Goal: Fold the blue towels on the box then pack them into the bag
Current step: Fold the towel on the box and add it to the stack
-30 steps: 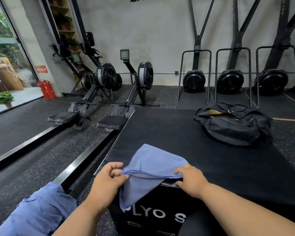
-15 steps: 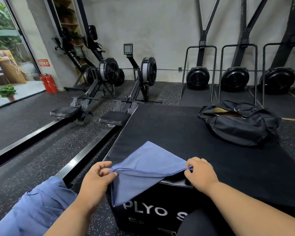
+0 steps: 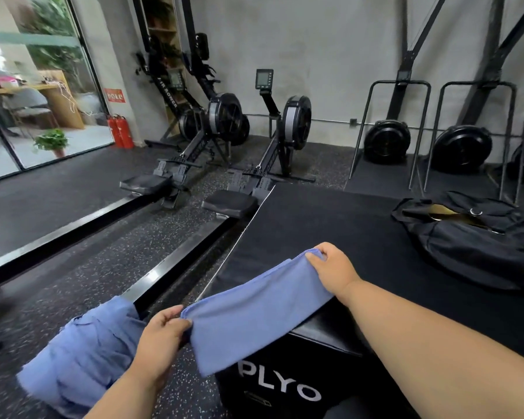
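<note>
Fingers of your left hand and right hand pinch the towel ends, now pulled wider apart; the fold is stretched flat over the box.

Head-worn, forward-down, close over hands

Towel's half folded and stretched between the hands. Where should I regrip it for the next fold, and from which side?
Probably keep to the two short ends. The blue towel hangs as a taut band over the box corner, left hand pinching the near end, right hand the far end. Come from outside each end, fingers over the top edge.
</note>
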Tool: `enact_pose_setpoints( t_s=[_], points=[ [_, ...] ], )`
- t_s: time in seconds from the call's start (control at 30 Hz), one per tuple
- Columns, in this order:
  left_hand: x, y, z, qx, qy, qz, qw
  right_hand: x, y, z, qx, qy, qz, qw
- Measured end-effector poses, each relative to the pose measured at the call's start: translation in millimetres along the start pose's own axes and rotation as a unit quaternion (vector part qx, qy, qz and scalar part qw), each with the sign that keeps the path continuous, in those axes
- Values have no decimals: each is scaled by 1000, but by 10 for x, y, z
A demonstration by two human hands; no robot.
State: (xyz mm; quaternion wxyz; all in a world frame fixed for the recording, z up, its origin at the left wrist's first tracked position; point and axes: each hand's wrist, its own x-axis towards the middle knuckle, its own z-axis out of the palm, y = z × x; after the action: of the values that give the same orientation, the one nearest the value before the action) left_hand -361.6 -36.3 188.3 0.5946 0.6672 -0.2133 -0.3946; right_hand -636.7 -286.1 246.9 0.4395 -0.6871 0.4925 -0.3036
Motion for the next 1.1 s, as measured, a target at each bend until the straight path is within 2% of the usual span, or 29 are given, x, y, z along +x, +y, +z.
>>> enact_pose_setpoints(
  t_s=[0.23, 0.33, 0.5, 0.7, 1.1],
  points=[
    [397, -448, -385, -34, 26, -71, 997, 557, 136, 612, -65, -68, 32, 995],
    [448, -508, -450, -36, 29, -78, 996, 655, 250, 737, -90, -87, 32, 992],
    [518, -570, -468, -32, 55, -77, 995, 754, 282, 800, -91, -105, 17, 990],
    [527, -581, -439, -37, 81, -82, 993, 857, 232, 854, -25, -94, 18, 995],
    [426, -503, -385, -47, 88, -75, 992, 937, 229, 833, -167, -139, 45, 975]
  ],
)
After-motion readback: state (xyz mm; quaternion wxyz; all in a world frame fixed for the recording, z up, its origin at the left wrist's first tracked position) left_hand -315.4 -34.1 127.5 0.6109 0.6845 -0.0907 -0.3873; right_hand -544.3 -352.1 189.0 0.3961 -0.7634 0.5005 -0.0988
